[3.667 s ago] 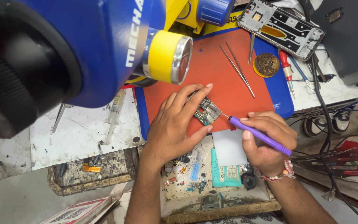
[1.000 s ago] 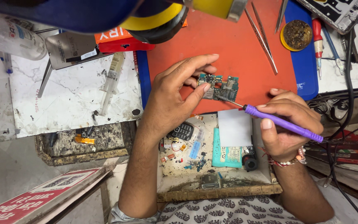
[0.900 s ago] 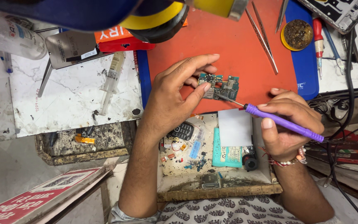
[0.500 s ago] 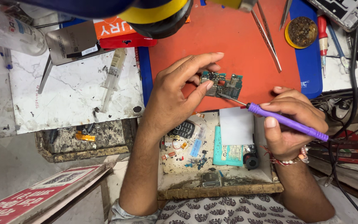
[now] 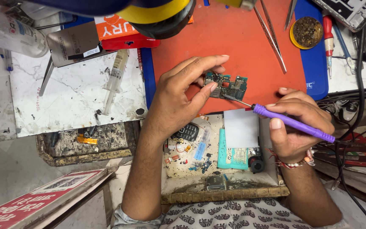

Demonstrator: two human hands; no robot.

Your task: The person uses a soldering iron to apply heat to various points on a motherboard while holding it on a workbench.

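Observation:
A small green circuit board [image 5: 229,87] lies on an orange work mat [image 5: 234,38]. My left hand [image 5: 183,95] pins the board's left end with thumb and fingertips. My right hand [image 5: 295,127] grips a purple-handled soldering iron [image 5: 291,123] like a pen. Its thin metal tip [image 5: 234,100] touches the board's lower edge.
Tweezers [image 5: 272,36], a round tin of brass wool [image 5: 306,32] and a red screwdriver [image 5: 328,38] lie behind the board. A syringe [image 5: 115,80] rests on the white slab [image 5: 64,97] at left. An open drawer [image 5: 217,169] of small parts sits under my wrists. Cables [image 5: 356,114] trail at right.
The view has tilted down and shifted since the oldest frame. Both hands stay on the board; over the last second the iron's tip has barely moved.

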